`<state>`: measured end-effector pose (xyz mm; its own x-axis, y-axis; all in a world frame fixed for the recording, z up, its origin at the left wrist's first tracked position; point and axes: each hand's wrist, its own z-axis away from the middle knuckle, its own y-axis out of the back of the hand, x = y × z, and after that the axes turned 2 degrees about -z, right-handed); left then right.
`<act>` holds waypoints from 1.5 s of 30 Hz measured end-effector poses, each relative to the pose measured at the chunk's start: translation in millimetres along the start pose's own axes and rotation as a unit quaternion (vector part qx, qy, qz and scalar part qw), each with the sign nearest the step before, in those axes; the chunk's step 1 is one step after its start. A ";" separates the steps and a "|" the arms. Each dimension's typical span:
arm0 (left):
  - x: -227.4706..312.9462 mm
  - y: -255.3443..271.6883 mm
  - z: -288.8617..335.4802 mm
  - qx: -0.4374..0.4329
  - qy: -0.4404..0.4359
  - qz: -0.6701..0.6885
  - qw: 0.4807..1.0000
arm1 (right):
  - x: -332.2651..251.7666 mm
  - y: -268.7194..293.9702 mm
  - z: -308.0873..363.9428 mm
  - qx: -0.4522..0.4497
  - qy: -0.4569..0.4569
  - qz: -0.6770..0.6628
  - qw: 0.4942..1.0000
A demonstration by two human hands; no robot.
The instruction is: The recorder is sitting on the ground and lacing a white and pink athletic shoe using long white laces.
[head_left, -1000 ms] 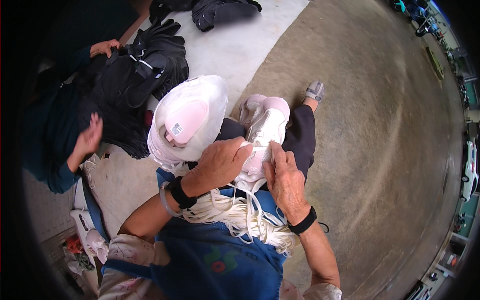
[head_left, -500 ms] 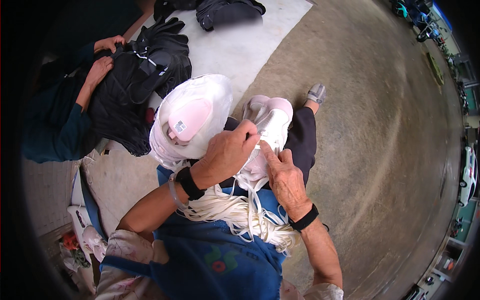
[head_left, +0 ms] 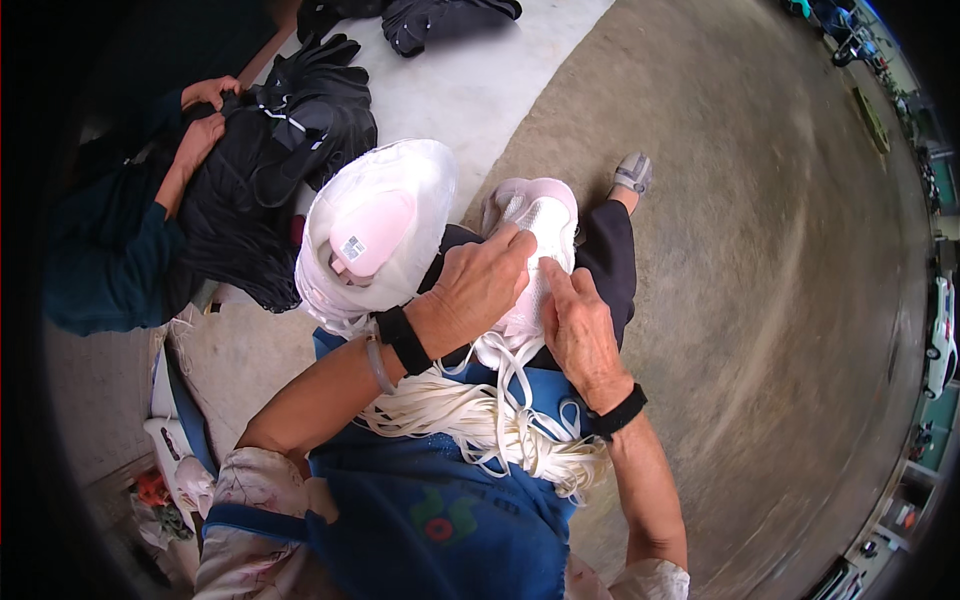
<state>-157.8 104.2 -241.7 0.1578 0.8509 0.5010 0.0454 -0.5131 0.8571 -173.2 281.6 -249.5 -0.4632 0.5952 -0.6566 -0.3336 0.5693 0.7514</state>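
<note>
A white and pale pink mesh shoe upper (head_left: 545,225) lies across my lap, its toe pointing away from me. My left hand (head_left: 480,285) is closed in a pinch over its lacing area; what the fingertips hold is hidden. From the right, my right hand (head_left: 580,330) presses its bent index finger on the lacing area, other fingers curled, thumb mostly hidden. White laces (head_left: 510,360) trail from the near end of the upper. A thick bundle of off-white laces (head_left: 460,420) rests on my blue apron (head_left: 400,490), below both hands.
Left of my hands stands a nested stack of white and pink uppers (head_left: 405,190) with a pink piece (head_left: 375,235) inside. Farther left, another person's hands (head_left: 205,125) handle a black pile (head_left: 270,190). More black items (head_left: 450,20) lie on a white sheet (head_left: 520,70). Concrete floor (head_left: 740,250) stretches right.
Both hands have moved a little farther along the upper toward its toe. The white lace strand that showed between the fingertips is now covered. The neighbour's hands stay at the black pile.
</note>
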 end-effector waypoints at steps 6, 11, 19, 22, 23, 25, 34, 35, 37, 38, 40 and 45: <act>-4.3 -4.0 4.0 -0.009 0.008 0.046 0.999 | 1.6 -0.8 0.5 0.054 -0.029 -0.115 0.991; -8.3 -6.7 4.5 -0.007 0.032 0.094 0.995 | 4.7 0.3 2.5 0.027 -0.101 -0.159 0.982; -20.7 -9.3 3.0 -0.025 0.116 0.199 0.973 | -0.6 0.2 8.0 0.051 -0.087 -0.144 0.984; -24.2 -6.3 3.9 -0.065 0.165 0.214 0.961 | -4.7 0.8 11.6 0.063 -0.082 -0.134 0.986; -24.6 -4.7 3.9 -0.088 0.185 0.213 0.955 | -5.1 1.0 11.8 0.061 -0.079 -0.132 0.986; -23.8 -0.8 3.7 -0.100 0.191 0.215 0.952 | -5.0 1.4 11.8 0.056 -0.078 -0.123 0.988; 1.6 16.4 26.2 -0.015 0.051 0.166 0.985 | -3.3 -1.2 10.4 0.070 -0.047 -0.082 0.993; 2.5 16.2 27.2 -0.001 0.010 0.153 0.988 | -3.9 -1.2 10.4 0.064 -0.053 -0.082 0.993; -0.1 16.9 27.6 -0.032 0.000 0.104 0.994 | -4.5 -0.7 10.1 0.053 -0.069 -0.083 0.993; -2.8 17.6 27.7 -0.047 -0.005 0.080 0.996 | -4.5 -0.4 9.8 0.049 -0.064 -0.081 0.993; -13.3 22.6 27.1 -0.052 -0.072 0.031 0.996 | -3.6 0.2 9.0 0.037 -0.063 -0.075 0.994; -17.7 24.1 36.1 -0.108 -0.159 -0.015 0.981 | 2.5 -1.0 6.0 0.051 -0.039 -0.106 0.992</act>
<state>-123.9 72.7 -234.2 0.4604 0.7697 0.4422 -0.1497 -0.4237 0.8933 -169.1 285.9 -252.3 -0.3258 0.4958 -0.8050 -0.3296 0.7385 0.5882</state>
